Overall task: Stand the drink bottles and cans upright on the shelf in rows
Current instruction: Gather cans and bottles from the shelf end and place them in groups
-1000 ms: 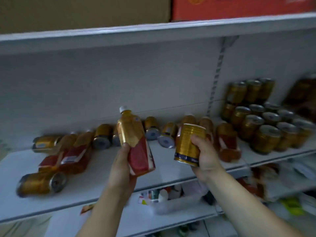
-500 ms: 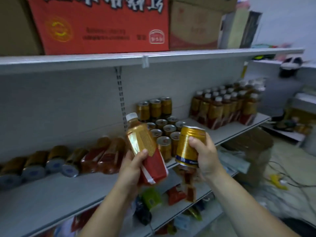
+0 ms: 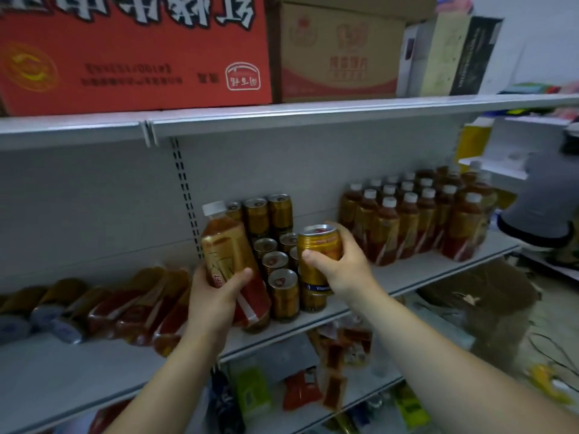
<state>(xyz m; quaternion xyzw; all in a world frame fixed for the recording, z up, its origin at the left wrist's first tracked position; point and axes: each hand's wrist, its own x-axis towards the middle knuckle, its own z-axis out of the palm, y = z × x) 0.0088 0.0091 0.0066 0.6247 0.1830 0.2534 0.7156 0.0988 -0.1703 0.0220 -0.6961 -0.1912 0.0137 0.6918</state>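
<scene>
Head view. Your left hand (image 3: 216, 296) grips a clear plastic bottle of amber drink with a white cap and a gold-and-red label (image 3: 228, 249), thumb and fingers curled round its lower half. The bottle tilts, cap up and to the left, over the grey metal shelf (image 3: 416, 277), just left of a block of upright gold cans (image 3: 283, 292).

Your right hand (image 3: 341, 264) is wrapped round a gold metal can with a blue band (image 3: 319, 245), held upright at the near right corner of that block. You cannot tell whether it rests on anything.

Further right, white-capped bottles (image 3: 407, 220) stand in rows. To the left, more bottles (image 3: 141, 308) and cans (image 3: 47, 314) lie on their sides. On the shelf above sit a red cardboard box (image 3: 134, 51) and a brown carton (image 3: 338, 54).
</scene>
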